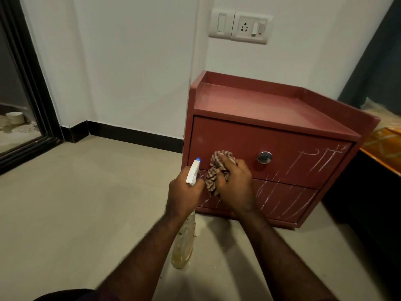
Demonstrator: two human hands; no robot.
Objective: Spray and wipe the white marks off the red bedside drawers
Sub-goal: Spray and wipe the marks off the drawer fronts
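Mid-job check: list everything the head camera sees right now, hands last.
bedside drawers: one, red, on the floor against the white wall
white marks: many, white, across the lower drawer and the upper drawer's right side
knob: one, silver, centre of the upper drawer
cloth: one, brown-and-white checked, bunched at the drawer fronts, left of the knob
spray bottle: one, clear with white head, blue nozzle, left of the cloth
switch plates: two, white, wall above the drawers
glass panel: one, black-framed, far left
orange fabric: one, orange, far right
left hand: one, grips the spray bottle
right hand: one, grips the cloth
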